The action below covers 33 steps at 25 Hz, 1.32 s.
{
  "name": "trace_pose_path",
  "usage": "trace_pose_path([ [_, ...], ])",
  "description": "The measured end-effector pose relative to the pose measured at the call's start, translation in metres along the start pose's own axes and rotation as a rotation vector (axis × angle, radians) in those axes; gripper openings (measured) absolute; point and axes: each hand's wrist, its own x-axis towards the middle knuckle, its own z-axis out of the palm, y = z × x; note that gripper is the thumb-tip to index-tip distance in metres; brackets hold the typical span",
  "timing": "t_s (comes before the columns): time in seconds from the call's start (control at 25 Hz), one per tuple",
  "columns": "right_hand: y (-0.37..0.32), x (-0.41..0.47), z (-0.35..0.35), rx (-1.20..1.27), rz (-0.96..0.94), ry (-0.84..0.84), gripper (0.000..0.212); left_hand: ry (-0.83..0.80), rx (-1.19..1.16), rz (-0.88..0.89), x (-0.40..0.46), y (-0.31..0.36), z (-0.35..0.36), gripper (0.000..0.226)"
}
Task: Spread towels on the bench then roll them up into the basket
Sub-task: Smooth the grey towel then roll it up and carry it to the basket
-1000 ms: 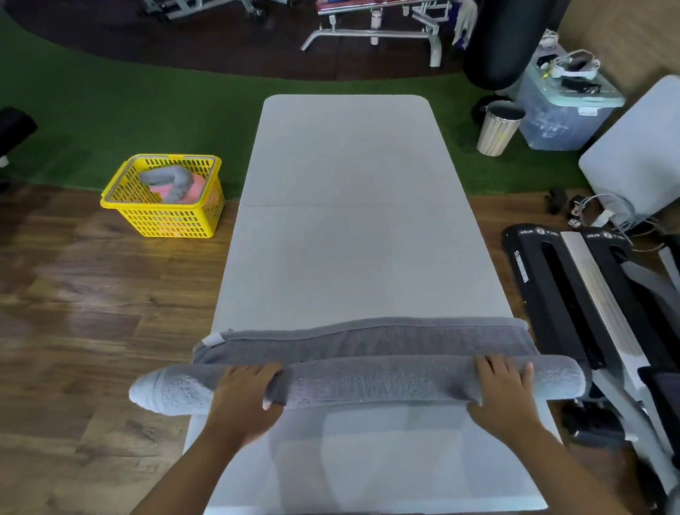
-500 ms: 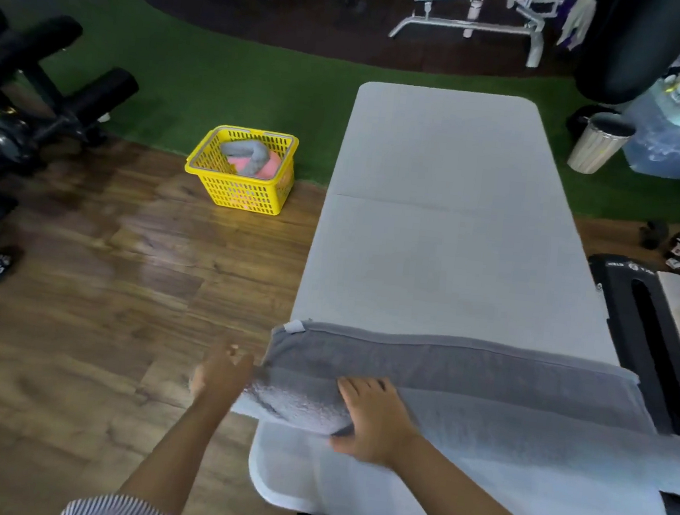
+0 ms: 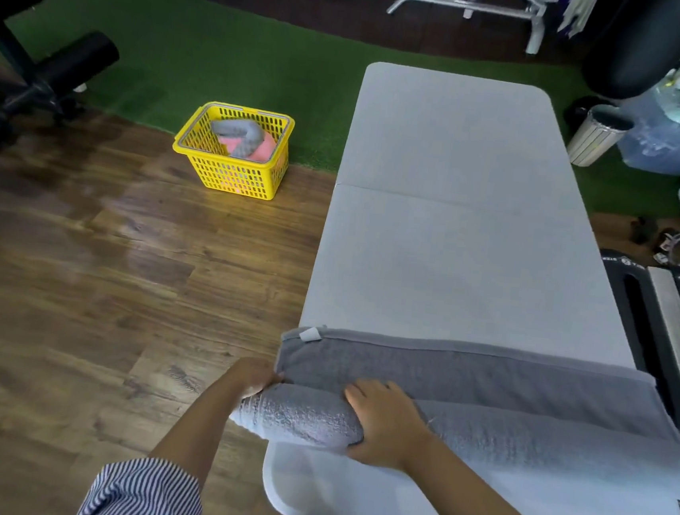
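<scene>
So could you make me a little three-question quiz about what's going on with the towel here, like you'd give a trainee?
1. True or false: the grey towel on the bench is already rolled up completely.
2. Which hand is at the very end of the roll: A) left hand B) right hand?
3. Where does the yellow basket stand, and what is in it?

Key:
1. False; a flat strip still lies beyond the roll.
2. A; the right hand holds the roll further in, on top.
3. On the wooden floor left of the bench, by the green turf; it holds a grey roll and something pink.
</scene>
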Motion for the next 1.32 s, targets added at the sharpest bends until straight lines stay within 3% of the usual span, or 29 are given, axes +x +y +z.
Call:
trace_pose_path([
  [0.2,-0.004,0.005,-0.014,0.22,0.017,-0.094,0.058,0.117,-0.311,0.005,-0.002,-0.03,-0.011,0.025],
  [0.32,0.003,0.003,-0.018,0.217,0.027,-0.164,0.068,0.143,-0.347,0.006,0.001,-0.04,-0.015,0.021],
  [0.44,0.0,0.007,-0.015,0.206,0.044,-0.244,0.062,0.148,-0.442,0.032,-0.004,-0.028,-0.015,0.007],
  [0.6,-0.022,0.021,-0.008,0.212,0.027,-0.158,0.072,0.087,-0.518,-0.028,-0.01,-0.022,-0.013,0.015],
  [0.68,-0.033,0.029,-0.006,0.302,-0.01,-0.144,0.059,0.151,-0.501,0.004,-0.009,-0.023,-0.012,0.016],
  [0.76,-0.035,0.032,-0.007,0.42,0.018,-0.14,0.023,0.266,-0.416,0.063,-0.003,-0.029,-0.012,0.016],
  [0.84,-0.032,0.031,-0.008,0.49,0.049,-0.167,0.011,0.324,-0.357,0.089,-0.001,-0.031,-0.011,0.016],
  [1.0,-0.03,0.033,0.0,0.517,0.12,-0.184,0.015,0.272,-0.338,0.103,-0.004,-0.027,-0.004,0.009],
  [1.16,-0.025,0.049,-0.006,0.494,0.162,-0.282,0.012,0.106,-0.503,0.186,-0.031,-0.017,-0.012,0.014],
  [1.24,-0.022,0.054,-0.012,0.502,0.183,-0.322,0.021,-0.003,-0.397,0.316,-0.045,-0.02,-0.012,0.029],
  [1.32,-0.021,0.051,-0.014,0.508,0.196,-0.288,0.017,0.0,-0.213,0.427,-0.05,-0.029,-0.004,0.058],
])
